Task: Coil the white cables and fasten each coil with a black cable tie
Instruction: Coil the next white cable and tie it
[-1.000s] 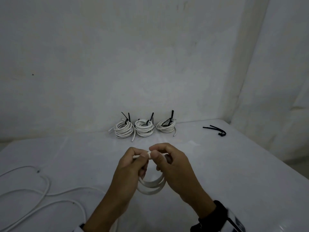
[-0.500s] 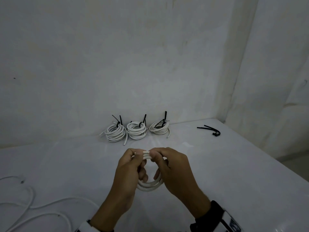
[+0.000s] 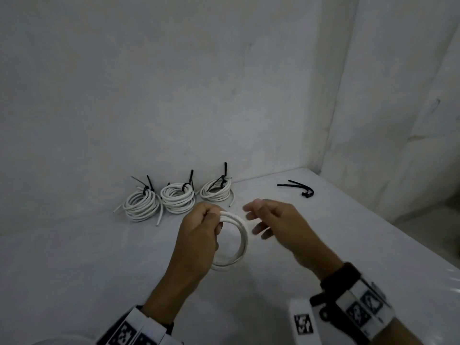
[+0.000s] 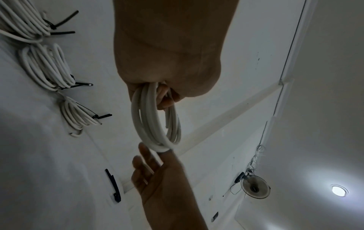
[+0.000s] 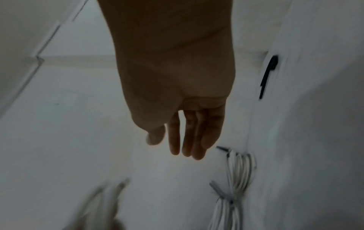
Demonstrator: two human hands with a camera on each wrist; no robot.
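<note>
Head view: the left hand [image 3: 199,235] grips the white coil [image 3: 236,241]; at three o'clock, the right hand [image 3: 276,227] hangs slack-fingered, empty, above the white table [image 3: 348,245].

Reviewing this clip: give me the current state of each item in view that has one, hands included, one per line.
Left hand: grips the new coil at its top.
Right hand: off the coil, fingers straight, holds nothing.
New coil: wound, held above the table, no tie on it.
Three finished coils: tied with black ties, lying by the wall.
Loose black cable ties: unused, lying on the table.
</note>
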